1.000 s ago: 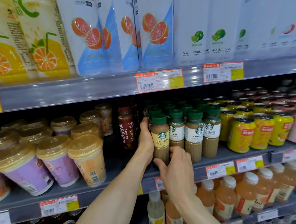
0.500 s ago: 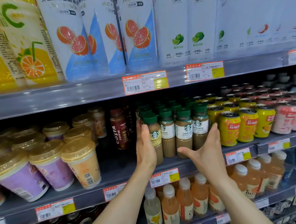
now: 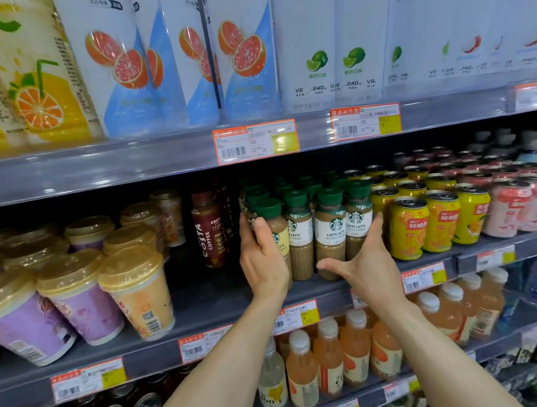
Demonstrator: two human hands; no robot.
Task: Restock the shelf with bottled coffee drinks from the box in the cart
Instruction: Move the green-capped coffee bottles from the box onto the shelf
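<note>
Green-capped bottled coffee drinks [image 3: 330,231] stand in rows on the middle shelf [image 3: 210,304], several deep. My left hand [image 3: 261,257] grips the leftmost front bottle [image 3: 273,225], thumb across its label and fingers behind it. My right hand [image 3: 363,260] is spread flat, fingers against the right side of the rightmost front bottle [image 3: 358,220], thumb stretched out below the middle bottles. The box and the cart are out of view.
A dark Costa coffee bottle [image 3: 209,229] stands just left of my left hand. Lidded cups [image 3: 137,290] fill the shelf's left, yellow cans [image 3: 410,226] and pink cans [image 3: 509,210] its right. Tall cartons [image 3: 245,53] stand above, juice bottles [image 3: 330,357] below.
My right hand let go of the front bottle and moved right, spreading flat beside the row. My left hand's thumb closed round the leftmost bottle. The camera moved closer.
</note>
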